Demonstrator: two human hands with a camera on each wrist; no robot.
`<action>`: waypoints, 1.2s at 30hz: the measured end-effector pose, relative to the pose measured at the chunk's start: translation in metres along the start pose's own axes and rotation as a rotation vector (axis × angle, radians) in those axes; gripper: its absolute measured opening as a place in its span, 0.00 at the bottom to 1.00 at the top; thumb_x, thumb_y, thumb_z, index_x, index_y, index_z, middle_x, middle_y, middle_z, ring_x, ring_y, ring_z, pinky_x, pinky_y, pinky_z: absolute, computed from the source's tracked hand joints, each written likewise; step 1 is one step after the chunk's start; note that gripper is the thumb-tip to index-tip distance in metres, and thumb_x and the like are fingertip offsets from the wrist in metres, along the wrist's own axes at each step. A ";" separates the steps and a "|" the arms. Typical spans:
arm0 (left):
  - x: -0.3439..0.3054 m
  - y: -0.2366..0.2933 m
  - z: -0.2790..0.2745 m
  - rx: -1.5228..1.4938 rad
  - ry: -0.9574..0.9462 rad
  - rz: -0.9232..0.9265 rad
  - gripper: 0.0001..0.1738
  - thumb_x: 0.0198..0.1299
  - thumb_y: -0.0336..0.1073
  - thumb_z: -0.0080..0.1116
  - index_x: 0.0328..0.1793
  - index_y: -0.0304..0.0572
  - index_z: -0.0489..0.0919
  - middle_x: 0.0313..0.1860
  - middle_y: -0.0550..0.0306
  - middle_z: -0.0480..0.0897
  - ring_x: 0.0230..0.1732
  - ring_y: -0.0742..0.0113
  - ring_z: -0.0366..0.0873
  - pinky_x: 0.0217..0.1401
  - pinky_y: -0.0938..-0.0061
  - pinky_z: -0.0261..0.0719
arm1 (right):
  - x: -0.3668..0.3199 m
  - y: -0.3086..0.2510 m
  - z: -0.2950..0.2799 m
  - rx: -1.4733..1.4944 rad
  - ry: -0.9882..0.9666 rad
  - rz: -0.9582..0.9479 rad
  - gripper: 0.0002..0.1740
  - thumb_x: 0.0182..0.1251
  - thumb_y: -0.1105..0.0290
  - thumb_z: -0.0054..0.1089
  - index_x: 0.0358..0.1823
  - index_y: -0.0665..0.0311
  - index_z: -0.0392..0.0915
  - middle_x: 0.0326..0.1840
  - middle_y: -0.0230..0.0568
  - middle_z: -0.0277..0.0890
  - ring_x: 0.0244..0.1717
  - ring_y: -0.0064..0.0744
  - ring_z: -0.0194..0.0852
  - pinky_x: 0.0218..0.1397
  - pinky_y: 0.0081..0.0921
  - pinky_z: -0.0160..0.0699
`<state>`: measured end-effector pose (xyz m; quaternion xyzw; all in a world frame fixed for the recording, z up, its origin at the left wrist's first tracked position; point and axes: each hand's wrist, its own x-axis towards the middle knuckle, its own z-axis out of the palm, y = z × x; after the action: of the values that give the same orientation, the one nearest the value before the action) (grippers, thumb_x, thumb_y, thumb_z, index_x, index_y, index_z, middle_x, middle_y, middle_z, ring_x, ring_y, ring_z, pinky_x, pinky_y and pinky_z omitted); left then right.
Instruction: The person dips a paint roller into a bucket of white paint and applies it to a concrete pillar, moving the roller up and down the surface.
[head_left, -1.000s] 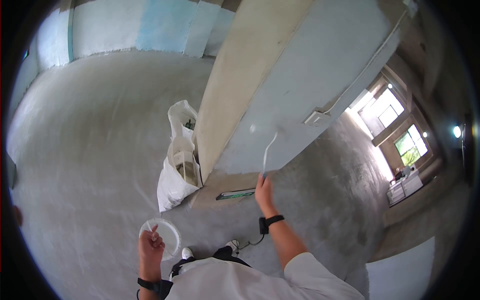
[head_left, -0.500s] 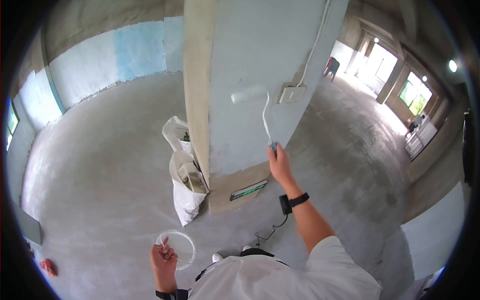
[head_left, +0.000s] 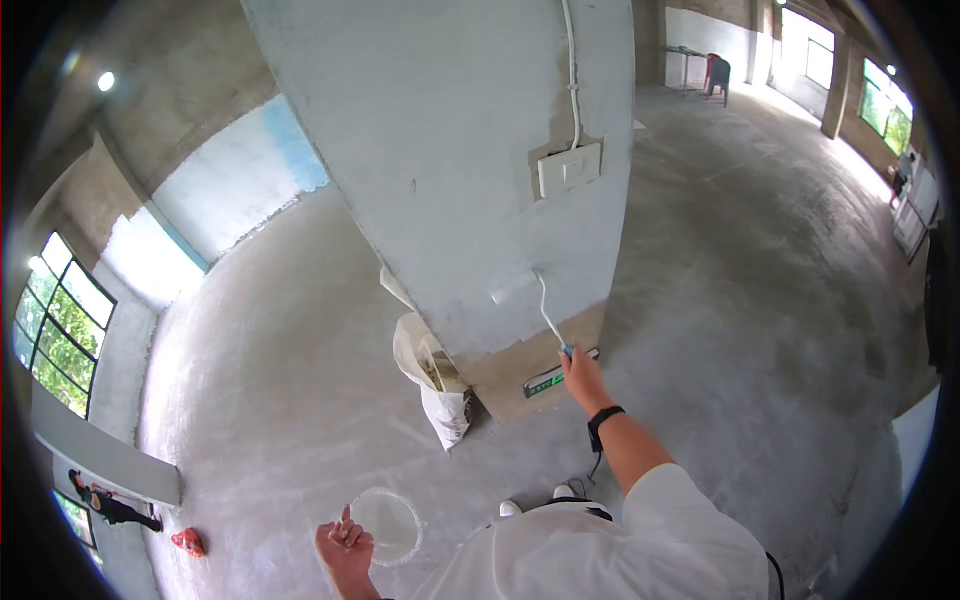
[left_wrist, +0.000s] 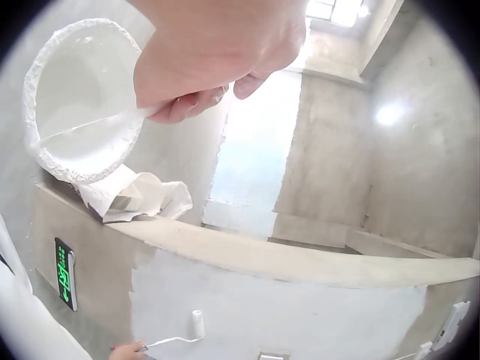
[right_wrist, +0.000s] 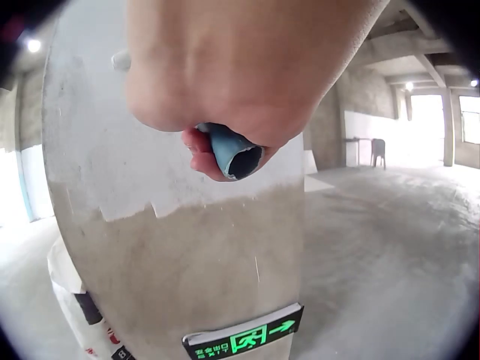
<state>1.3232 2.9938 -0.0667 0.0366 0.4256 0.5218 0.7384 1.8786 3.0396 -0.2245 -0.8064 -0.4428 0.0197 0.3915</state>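
My right hand grips the blue handle of a paint roller, its white sleeve against the lower painted part of the pillar, above a bare brown strip. The left wrist view shows the same roller low on the pillar. My left hand has its fingers curled round the thin handle of a white bucket, which hangs from it with paint crusted on the rim. The bucket also appears beside that hand in the head view.
A green exit sign is at the pillar's foot. White sacks stand on the floor left of the pillar. A switch plate and cable are higher up. A red bag and a person are at far left, a chair at far right.
The roller has moved down the pillar, from beside the switch plate to well below it. The head view has turned, showing more of the left windows. The left hand still carries the bucket.
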 end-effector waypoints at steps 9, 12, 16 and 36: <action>-0.043 -0.013 0.022 -0.031 0.174 0.117 0.30 0.53 0.42 0.52 0.61 0.34 0.72 0.18 0.71 0.62 0.17 0.77 0.57 0.25 0.78 0.57 | 0.044 -0.044 -0.071 0.115 0.037 -0.294 0.14 0.72 0.61 0.57 0.39 0.65 0.69 0.24 0.49 0.78 0.27 0.57 0.79 0.28 0.48 0.75; -0.042 -0.008 0.025 -0.013 0.160 0.114 0.31 0.52 0.42 0.53 0.62 0.33 0.71 0.18 0.71 0.63 0.17 0.77 0.57 0.26 0.78 0.58 | 0.079 -0.084 -0.105 0.124 0.054 -0.348 0.13 0.72 0.61 0.57 0.39 0.64 0.68 0.24 0.48 0.78 0.26 0.54 0.79 0.27 0.46 0.75; -0.043 -0.005 0.039 -0.015 0.171 0.117 0.31 0.52 0.42 0.54 0.62 0.33 0.71 0.18 0.71 0.63 0.17 0.78 0.58 0.26 0.78 0.57 | 0.107 -0.075 -0.103 0.086 0.092 -0.341 0.13 0.72 0.62 0.56 0.37 0.64 0.67 0.25 0.47 0.79 0.26 0.51 0.80 0.27 0.45 0.76; -0.054 -0.030 0.091 0.035 0.167 0.093 0.34 0.57 0.40 0.57 0.69 0.30 0.68 0.20 0.69 0.61 0.22 0.74 0.58 0.30 0.76 0.59 | 0.040 0.044 -0.074 0.343 0.124 -0.027 0.15 0.75 0.60 0.53 0.37 0.67 0.70 0.27 0.56 0.76 0.32 0.63 0.76 0.33 0.52 0.72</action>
<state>1.4015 2.9724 0.0079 0.0258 0.4925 0.5492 0.6746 1.9616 3.0105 -0.1892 -0.7214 -0.4188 0.0398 0.5500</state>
